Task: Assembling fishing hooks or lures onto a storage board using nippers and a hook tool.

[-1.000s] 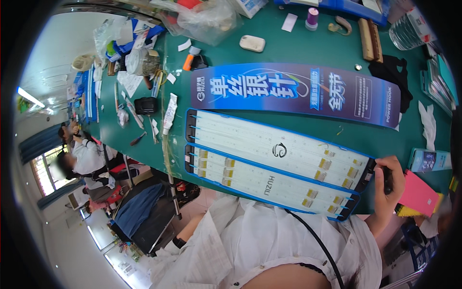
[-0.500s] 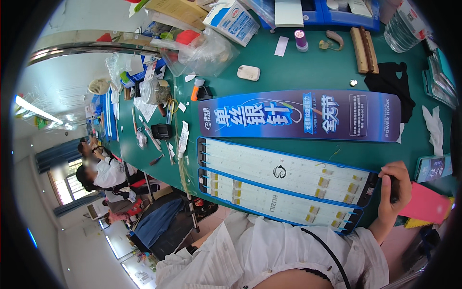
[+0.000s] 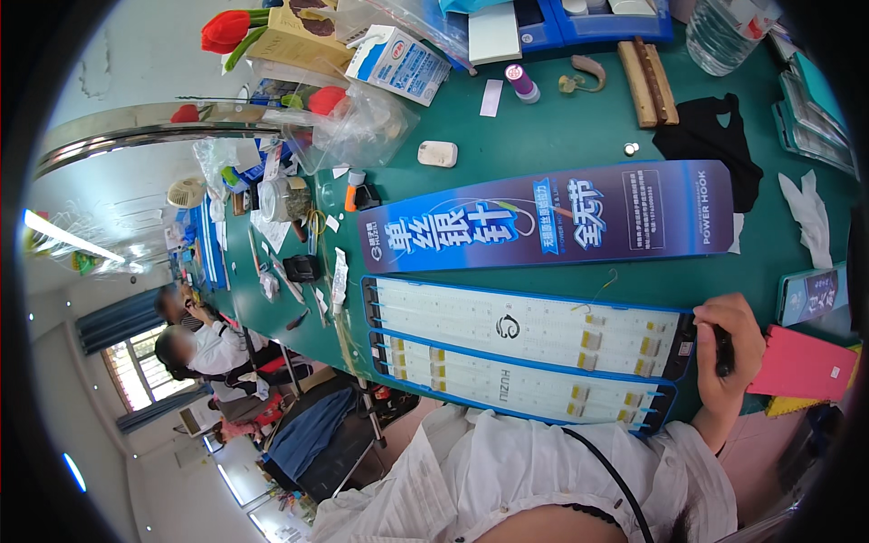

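My right hand (image 3: 730, 348) is at the right end of an open fishing rig case (image 3: 453, 312). Its fingers curl around a small black object (image 3: 724, 351), whose kind I cannot make out; the thumb and fingertips are beside the case's black end. Two long white panels with blue edges make up the case, holding small yellow tabs and rows of blue pins. A thin, curled fishing line (image 3: 606, 288) shows at its far edge. Beyond it lies a long blue and purple printed box (image 3: 543, 217). My left hand is out of the picture.
Near my right hand lie a pink sheet (image 3: 806, 364), a phone-like teal pack (image 3: 815, 294) and a crumpled tissue (image 3: 808, 217). Farther back are a black cloth (image 3: 711, 136), a wooden block (image 3: 647, 83), a water bottle (image 3: 724, 36) and a hearing-aid-shaped piece (image 3: 588, 72). Two people sit at left.
The view has shifted, so the table things sit farther left. My right hand keeps its place at the case's right end, with the fingers still around the black object.
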{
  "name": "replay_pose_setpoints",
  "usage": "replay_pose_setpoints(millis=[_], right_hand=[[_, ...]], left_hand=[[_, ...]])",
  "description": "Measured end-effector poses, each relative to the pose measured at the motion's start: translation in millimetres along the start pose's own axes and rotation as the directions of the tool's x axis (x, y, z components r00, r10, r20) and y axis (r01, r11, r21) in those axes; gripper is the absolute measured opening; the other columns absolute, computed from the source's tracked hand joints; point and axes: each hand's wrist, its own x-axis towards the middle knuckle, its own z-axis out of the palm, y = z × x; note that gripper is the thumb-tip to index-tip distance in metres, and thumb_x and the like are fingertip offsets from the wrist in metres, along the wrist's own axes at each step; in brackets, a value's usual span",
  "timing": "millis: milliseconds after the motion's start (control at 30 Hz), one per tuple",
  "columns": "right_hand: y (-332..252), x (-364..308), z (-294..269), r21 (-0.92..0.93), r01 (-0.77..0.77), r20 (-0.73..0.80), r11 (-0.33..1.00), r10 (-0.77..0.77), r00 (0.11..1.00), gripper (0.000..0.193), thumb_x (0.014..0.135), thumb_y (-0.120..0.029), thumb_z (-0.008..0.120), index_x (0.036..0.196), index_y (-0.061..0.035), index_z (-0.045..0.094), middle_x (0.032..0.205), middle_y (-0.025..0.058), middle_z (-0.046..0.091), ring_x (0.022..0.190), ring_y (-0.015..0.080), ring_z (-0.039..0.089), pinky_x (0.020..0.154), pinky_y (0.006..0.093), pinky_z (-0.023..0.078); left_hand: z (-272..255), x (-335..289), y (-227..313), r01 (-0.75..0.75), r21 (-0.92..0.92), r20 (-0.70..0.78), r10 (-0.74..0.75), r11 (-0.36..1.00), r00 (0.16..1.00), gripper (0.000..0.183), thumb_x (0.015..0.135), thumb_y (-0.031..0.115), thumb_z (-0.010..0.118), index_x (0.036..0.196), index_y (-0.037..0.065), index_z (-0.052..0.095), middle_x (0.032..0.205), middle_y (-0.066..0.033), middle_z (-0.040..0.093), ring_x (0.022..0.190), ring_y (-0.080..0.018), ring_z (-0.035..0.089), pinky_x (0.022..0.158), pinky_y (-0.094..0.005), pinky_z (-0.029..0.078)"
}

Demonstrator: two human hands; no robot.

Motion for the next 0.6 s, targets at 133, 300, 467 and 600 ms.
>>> replay_pose_setpoints(millis=[133, 300, 467, 600], right_hand=[[0, -1, 0, -0.025, 0.003, -0.002, 1.000, -0.003, 1.000, 0.019, 0.078, 0.012, 0.061, 0.094, 0.0021, 0.065, 0.081, 0.0138, 0.064, 0.067, 0.0216, 0.058, 0.058, 0.0281, 0.043], [-2, -4, 1, -0.045, 0.038, 0.049, 0.998, -0.036, 0.998, 0.019, 0.077, 0.012, 0.064, 0.094, 0.0022, 0.064, 0.081, 0.0142, 0.064, 0.067, 0.0249, 0.061, 0.058, 0.0301, 0.045], [-5, -2, 8, -0.101, 0.171, 0.084, 0.980, -0.162, 0.983, 0.021, 0.075, 0.011, 0.068, 0.093, 0.0028, 0.064, 0.080, 0.0149, 0.063, 0.070, 0.0294, 0.065, 0.058, 0.0329, 0.049], [-6, -6, 14, -0.117, 0.240, 0.098, 0.964, -0.229, 0.969, 0.020, 0.075, 0.012, 0.067, 0.092, 0.0028, 0.063, 0.081, 0.0136, 0.063, 0.069, 0.0284, 0.064, 0.058, 0.0333, 0.048]], left_hand=[[4, 2, 4, -0.030, 0.035, -0.034, 0.032, 0.999, 0.999, 0.018, 0.089, 0.013, 0.067, 0.095, -0.003, 0.073, 0.080, -0.0107, 0.072, 0.071, -0.0127, 0.068, 0.069, -0.0282, 0.055], [13, 5, 9, -0.074, 0.081, -0.068, 0.079, 0.994, 0.995, 0.018, 0.089, 0.013, 0.067, 0.096, -0.003, 0.073, 0.081, -0.0107, 0.072, 0.072, -0.0127, 0.068, 0.069, -0.0283, 0.055], [53, 12, 12, -0.141, 0.079, -0.048, 0.145, 0.987, 0.988, 0.018, 0.089, 0.013, 0.068, 0.096, -0.003, 0.073, 0.081, -0.0107, 0.073, 0.072, -0.0128, 0.068, 0.070, -0.0284, 0.055], [99, 16, 9, -0.208, 0.064, -0.063, 0.212, 0.976, 0.975, 0.018, 0.089, 0.013, 0.068, 0.096, -0.003, 0.073, 0.081, -0.0108, 0.073, 0.072, -0.0128, 0.068, 0.070, -0.0285, 0.055]])
